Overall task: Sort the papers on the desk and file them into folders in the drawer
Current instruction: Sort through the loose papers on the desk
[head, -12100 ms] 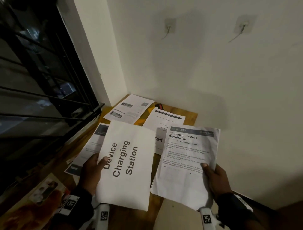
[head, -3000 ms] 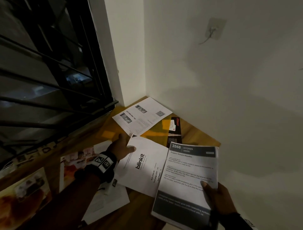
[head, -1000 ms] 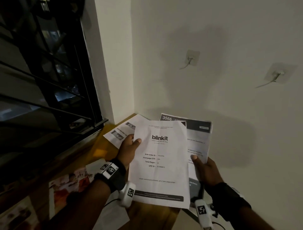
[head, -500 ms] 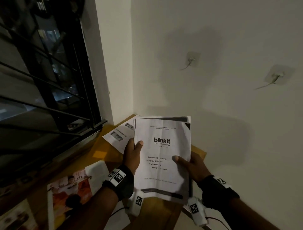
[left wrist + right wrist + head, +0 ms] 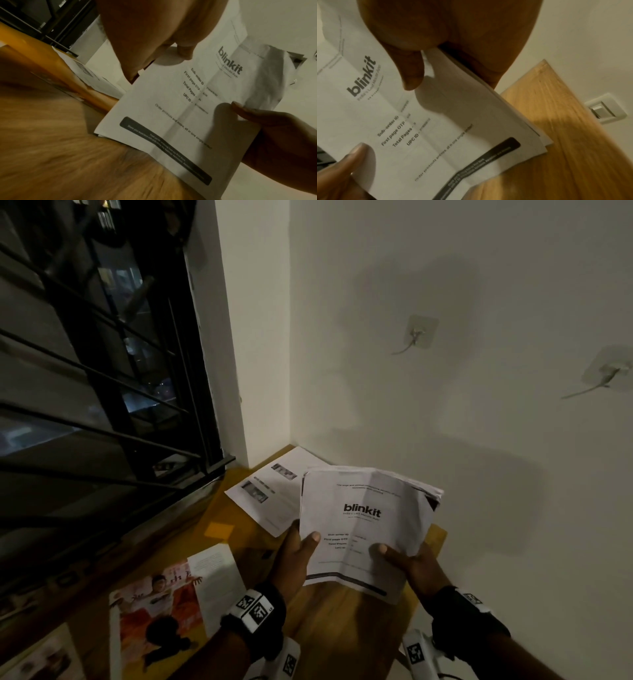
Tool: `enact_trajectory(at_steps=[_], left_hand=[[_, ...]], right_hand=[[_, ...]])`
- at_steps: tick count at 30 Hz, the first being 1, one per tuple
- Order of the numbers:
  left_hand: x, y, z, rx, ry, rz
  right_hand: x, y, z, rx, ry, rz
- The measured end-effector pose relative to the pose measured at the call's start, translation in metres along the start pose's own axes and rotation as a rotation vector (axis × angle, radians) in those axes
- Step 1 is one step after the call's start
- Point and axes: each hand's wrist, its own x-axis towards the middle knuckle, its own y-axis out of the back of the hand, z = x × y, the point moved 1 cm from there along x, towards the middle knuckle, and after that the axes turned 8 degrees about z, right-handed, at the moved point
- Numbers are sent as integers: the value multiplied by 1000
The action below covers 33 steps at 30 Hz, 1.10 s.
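A stack of papers [image 5: 363,529] with a white "blinkit" sheet on top hangs tilted just above the wooden desk [image 5: 342,631]. My left hand [image 5: 300,546] pinches its left edge, thumb on top. At the lower right edge my right hand [image 5: 397,554] pinches it the same way. The left wrist view shows the blinkit sheet [image 5: 188,108] with both thumbs pressed on it. From the right wrist, the stack [image 5: 423,121] shows several sheet edges under the thumb. One more printed sheet [image 5: 270,494] lies in the desk's far corner. No drawer or folder is in view.
A colourful brochure [image 5: 161,611] lies on the desk at the left, and an orange sticky note [image 5: 218,530] beside the corner sheet. A barred black window [image 5: 102,371] runs along the left. White walls close the corner; a wall switch [image 5: 606,108] sits past the desk's right edge.
The blinkit sheet from my left hand went onto the stack in my right hand. Since then both hands have lowered the joined stack, and its top edge leans away.
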Motion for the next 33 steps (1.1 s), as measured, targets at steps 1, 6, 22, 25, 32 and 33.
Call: enact_trajectory(at_steps=[1,6,22,25,32,33], left_hand=[[1,-1,-4,1,7,14],[11,-3,-9,28,-30,89],[4,-6,-25,53,-24,120],[10,-9,-18,39,-38,103],[75,16,-16,687,-146,258],[87,23,-19,887,-133,288]], right_hand=[[0,0,4,-10,-1,13],[-3,-4,10,-89,5,68],[-18,-5,22,35,-95,119],[-5,-1,19,53,-45,96],[28,39,39,49,-91,233],[31,45,42,32,-113,244]])
